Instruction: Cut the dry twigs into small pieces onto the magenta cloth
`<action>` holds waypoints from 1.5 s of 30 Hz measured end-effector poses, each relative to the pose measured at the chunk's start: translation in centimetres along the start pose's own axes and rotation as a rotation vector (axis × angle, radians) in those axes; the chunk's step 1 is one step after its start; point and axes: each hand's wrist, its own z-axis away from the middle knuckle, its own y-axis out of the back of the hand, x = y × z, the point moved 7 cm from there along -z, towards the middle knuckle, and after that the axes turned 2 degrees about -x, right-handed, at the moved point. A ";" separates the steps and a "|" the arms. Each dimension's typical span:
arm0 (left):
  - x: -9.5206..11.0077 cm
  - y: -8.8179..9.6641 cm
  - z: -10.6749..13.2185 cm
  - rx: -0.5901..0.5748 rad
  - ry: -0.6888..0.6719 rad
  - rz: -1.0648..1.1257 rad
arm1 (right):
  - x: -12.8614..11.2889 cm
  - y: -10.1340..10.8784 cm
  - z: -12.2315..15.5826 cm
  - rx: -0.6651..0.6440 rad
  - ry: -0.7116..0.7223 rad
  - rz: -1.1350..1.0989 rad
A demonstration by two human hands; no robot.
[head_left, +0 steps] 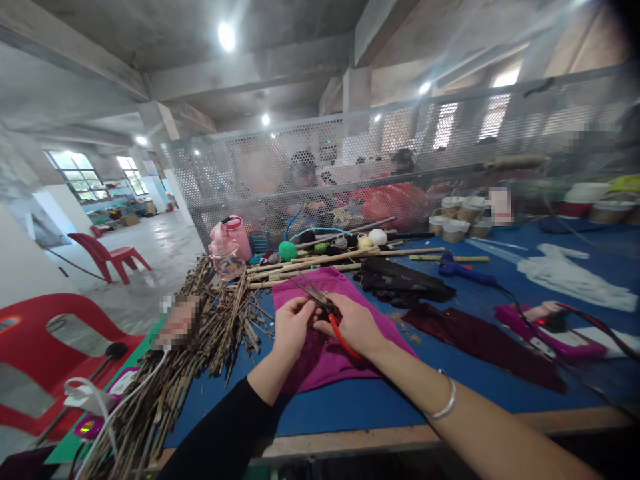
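Observation:
My right hand [356, 327] is wrapped round the orange-red handle of a pair of scissors [345, 339]. The dark blades point away from me, up and to the left. Close beside them, my left hand [295, 325] is closed in a pinch, its fingertips next to the blades. Whatever it pinches is too small and too hidden to name. Under both hands a magenta cloth [320, 373] lies spread on the blue table top [225, 410]. Small bits lie on the cloth near my fingers.
Dry sticks [220, 327] are heaped on the left. Behind the cloth lie long canes [320, 260] and yarn balls [289, 251]. Dark cloth pieces [480, 340], a blue glue gun [467, 272] and a magenta power strip [520, 323] lie right. A perforated metal screen [235, 173] stands behind.

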 end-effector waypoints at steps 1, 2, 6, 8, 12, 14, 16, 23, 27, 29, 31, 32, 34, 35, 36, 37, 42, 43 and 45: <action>0.0 -0.1 0.0 0.000 0.002 0.000 | 0.0 0.0 0.0 0.007 0.002 0.011; 0.0 -0.1 0.1 -0.004 0.001 -0.003 | -0.1 0.0 0.0 0.011 0.010 0.022; 0.1 -0.4 0.2 -0.021 -0.003 -0.008 | -0.2 -0.1 -0.1 0.033 0.055 0.081; 0.1 -0.4 0.2 -0.019 -0.004 -0.006 | -0.1 -0.1 -0.2 0.049 0.063 0.115; 0.0 -0.4 0.2 -0.030 -0.012 -0.006 | -0.1 -0.2 -0.2 0.061 0.075 0.126; -0.1 -0.4 0.2 -0.032 -0.008 -0.010 | -0.1 -0.3 -0.1 0.041 0.070 0.087; -0.1 -0.3 0.2 -0.029 -0.007 -0.007 | -0.1 -0.3 -0.1 0.014 0.064 0.029; -0.3 0.3 -0.1 0.017 -0.013 -0.003 | 0.3 -0.4 0.0 -0.034 0.005 -0.036; -0.4 0.6 -0.5 0.022 -0.016 0.011 | 0.5 -0.7 0.0 -0.066 -0.015 -0.022; -0.4 0.7 -0.6 0.026 -0.017 -0.002 | 0.4 -0.7 0.0 -0.056 -0.011 0.023; -0.4 0.7 -0.6 0.032 -0.011 -0.022 | 0.2 -0.6 0.0 -0.038 0.007 0.075; -0.3 0.7 -0.5 0.034 -0.009 -0.030 | 0.1 -0.5 0.0 -0.030 0.016 0.095; -0.2 0.5 -0.3 0.034 -0.002 -0.031 | 0.0 -0.5 -0.1 -0.018 0.031 0.110; -0.2 0.4 -0.2 0.031 0.001 -0.029 | 0.0 -0.5 -0.1 -0.011 0.038 0.108; -0.2 0.3 -0.2 0.026 0.003 -0.027 | 0.0 -0.4 -0.1 -0.002 0.044 0.104; -0.2 0.2 -0.1 0.019 0.005 -0.026 | 0.0 -0.4 -0.1 0.009 0.049 0.101; -0.1 -0.1 0.0 -0.004 -0.007 -0.029 | -0.1 -0.2 -0.1 0.017 0.055 0.100; -0.1 -0.1 0.0 -0.005 -0.008 -0.031 | -0.1 -0.2 0.0 0.008 0.048 0.096; -0.1 -0.1 0.0 -0.002 -0.009 -0.037 | -0.1 -0.2 0.0 -0.009 0.034 0.081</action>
